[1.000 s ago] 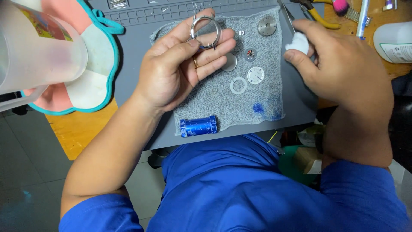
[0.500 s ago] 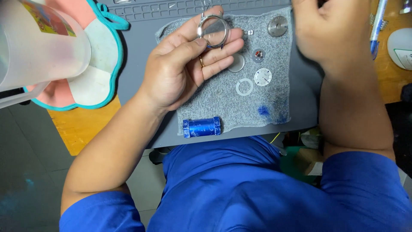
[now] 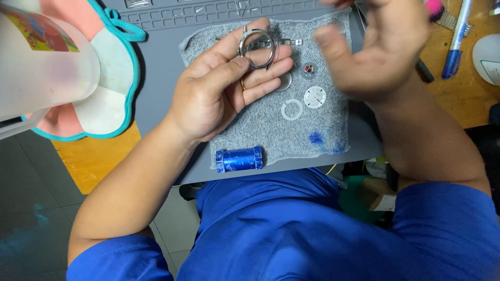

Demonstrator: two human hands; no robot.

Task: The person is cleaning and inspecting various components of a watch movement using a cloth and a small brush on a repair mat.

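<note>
Blue short sleeves, bare forearms, blue clothing below, and 1 gold ring (image 3: 242, 84) on the left hand (image 3: 221, 88).

A colourful label (image 3: 36, 31) wraps the translucent plastic jug (image 3: 47, 67) at upper left.

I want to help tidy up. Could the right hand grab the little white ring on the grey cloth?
Probably yes. The right hand hovers open just above the grey cloth, and the white ring lies bare, with nothing on top.

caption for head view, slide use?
Left hand holds a round metal watch case over a grey cloth; right hand raised, blurred.
</note>
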